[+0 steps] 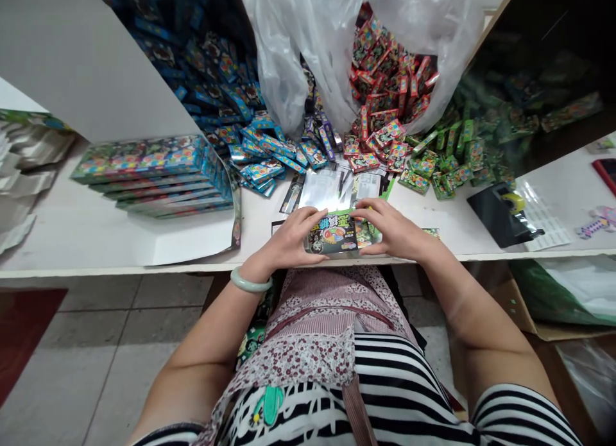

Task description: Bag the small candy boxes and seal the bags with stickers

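Note:
A flat black and green printed box [337, 233] with bright lettering lies at the table's front edge between my two hands. My left hand [299, 238], with a pale green bangle behind it, grips the box's left end, thumb at the near side and fingers at the far side. My right hand [389, 229] curls round the right end, where a small colourful packet [366, 231] shows between thumb and fingers. Flat printed card and clear plastic sleeves [321, 188] lie just beyond the hands.
Small blue boxes [264, 147], red boxes [385, 106] in a clear plastic bag [283, 54], and green boxes [447, 160] are heaped behind. A stack of printed display boxes [154, 163] stands left. A tape dispenser [505, 208] lies right.

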Demonstrator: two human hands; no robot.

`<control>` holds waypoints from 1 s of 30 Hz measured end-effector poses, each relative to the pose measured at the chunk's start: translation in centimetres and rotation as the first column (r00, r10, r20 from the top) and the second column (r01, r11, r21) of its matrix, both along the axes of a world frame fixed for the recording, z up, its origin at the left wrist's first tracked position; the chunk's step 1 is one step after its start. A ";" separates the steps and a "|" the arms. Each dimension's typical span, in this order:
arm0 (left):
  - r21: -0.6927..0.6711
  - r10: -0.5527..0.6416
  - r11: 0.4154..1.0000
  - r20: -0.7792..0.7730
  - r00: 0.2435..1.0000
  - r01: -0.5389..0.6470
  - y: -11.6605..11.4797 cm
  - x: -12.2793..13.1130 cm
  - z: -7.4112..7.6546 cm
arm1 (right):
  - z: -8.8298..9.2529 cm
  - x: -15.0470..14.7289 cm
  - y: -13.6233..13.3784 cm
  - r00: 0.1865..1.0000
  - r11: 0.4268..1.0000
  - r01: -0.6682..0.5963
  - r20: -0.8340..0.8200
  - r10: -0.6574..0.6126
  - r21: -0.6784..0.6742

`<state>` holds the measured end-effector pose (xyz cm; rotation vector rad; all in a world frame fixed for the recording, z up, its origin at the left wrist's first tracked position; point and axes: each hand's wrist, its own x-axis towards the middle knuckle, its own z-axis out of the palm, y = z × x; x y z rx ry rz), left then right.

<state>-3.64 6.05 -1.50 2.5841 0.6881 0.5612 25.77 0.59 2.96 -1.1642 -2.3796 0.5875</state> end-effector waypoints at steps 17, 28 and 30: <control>0.033 0.222 0.974 0.087 0.971 -0.225 0.6 -0.6 -0.1 | -2.7 5.0 8.5 0.638 0.640 0.760 -0.062 -0.768 -0.111; 0.071 0.221 0.971 0.088 0.971 -0.228 1.0 -1.1 -0.2 | -4.6 8.1 14.9 0.512 0.499 0.859 0.213 -0.832 -0.114; 0.074 0.231 0.968 0.092 0.969 -0.238 1.2 -1.3 -0.2 | -4.5 8.6 14.7 0.547 0.536 0.834 0.068 -0.834 -0.130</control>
